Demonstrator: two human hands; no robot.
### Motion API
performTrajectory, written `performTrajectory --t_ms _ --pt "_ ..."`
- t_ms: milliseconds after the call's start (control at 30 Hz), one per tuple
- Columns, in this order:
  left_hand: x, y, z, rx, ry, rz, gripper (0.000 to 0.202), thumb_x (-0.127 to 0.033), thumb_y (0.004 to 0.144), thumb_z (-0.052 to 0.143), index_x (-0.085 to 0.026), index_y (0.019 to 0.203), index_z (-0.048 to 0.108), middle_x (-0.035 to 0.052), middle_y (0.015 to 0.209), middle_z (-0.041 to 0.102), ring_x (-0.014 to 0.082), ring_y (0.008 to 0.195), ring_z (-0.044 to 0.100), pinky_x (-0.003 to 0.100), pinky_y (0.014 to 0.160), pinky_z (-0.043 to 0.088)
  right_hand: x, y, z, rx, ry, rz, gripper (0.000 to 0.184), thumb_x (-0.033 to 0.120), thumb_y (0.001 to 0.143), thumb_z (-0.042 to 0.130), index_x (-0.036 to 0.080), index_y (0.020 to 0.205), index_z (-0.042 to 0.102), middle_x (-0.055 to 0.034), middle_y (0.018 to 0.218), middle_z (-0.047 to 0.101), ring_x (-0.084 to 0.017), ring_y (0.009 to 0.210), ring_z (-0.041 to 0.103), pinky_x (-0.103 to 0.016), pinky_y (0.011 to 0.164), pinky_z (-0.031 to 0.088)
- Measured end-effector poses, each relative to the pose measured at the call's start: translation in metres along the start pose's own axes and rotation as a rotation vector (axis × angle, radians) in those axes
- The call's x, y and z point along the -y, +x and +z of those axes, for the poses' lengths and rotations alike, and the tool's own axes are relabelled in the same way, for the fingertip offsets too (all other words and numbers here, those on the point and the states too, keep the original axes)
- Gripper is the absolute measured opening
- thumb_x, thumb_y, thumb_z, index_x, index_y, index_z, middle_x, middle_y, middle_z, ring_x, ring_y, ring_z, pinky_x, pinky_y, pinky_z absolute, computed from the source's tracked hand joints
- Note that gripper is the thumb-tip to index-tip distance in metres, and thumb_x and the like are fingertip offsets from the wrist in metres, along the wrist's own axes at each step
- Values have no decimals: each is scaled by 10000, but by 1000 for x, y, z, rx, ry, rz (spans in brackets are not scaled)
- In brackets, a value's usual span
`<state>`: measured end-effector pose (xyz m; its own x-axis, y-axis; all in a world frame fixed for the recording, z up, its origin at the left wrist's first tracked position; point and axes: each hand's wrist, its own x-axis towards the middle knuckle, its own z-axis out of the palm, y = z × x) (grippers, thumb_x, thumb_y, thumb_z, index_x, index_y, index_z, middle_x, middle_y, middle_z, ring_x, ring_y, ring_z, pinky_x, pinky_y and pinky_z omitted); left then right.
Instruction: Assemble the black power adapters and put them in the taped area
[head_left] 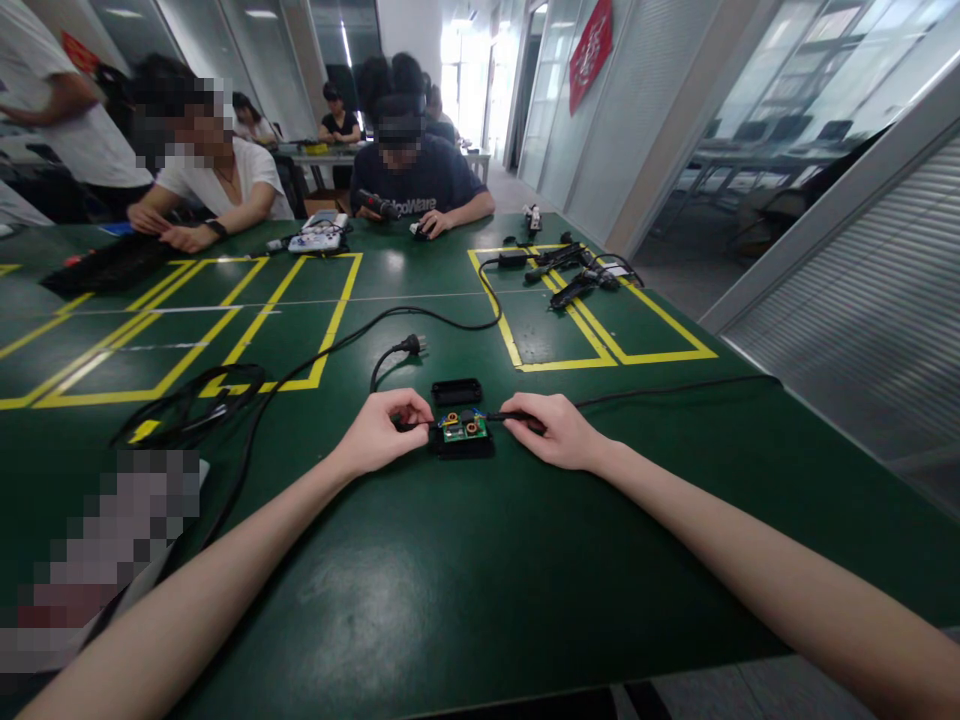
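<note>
An open black power-adapter case (pixel 461 445) lies on the green table (pixel 480 580) right in front of me, with a green circuit board (pixel 463 429) inside it. My left hand (pixel 382 430) pinches the black cable at the case's left end. On the right side my right hand (pixel 551 430) is closed on the cable that leaves the case. The case's black lid (pixel 457 390) rests just behind it, apart from both hands.
A loose black plug (pixel 412 345) and coiled cables (pixel 187 410) lie to the left. Black tools and an adapter (pixel 574 270) sit inside a yellow-taped box at the back right. Two people work at the far edge. The table's right edge drops to the floor.
</note>
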<state>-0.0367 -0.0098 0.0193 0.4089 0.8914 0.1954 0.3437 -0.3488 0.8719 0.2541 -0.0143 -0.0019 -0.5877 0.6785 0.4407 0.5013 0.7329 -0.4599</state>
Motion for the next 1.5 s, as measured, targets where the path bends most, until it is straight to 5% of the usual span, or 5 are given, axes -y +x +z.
performTrajectory --t_ms 767,1500 --pt "0 -1 1 130 115 24 60 -200 689 593 -156 710 630 -47 603 540 91 558 462 208 542 356 1 0 2 80 6 -59 83 211 932 547 188 878 606 38 644 568 -90 492 464 -214 535 356" --pt "1 -1 3 109 151 63 56 -200 686 596 -160 698 634 -40 612 561 95 564 486 207 542 377 1 1 2 116 -59 -47 85 219 925 540 187 883 607 26 656 588 -102 512 505 -221 556 372"
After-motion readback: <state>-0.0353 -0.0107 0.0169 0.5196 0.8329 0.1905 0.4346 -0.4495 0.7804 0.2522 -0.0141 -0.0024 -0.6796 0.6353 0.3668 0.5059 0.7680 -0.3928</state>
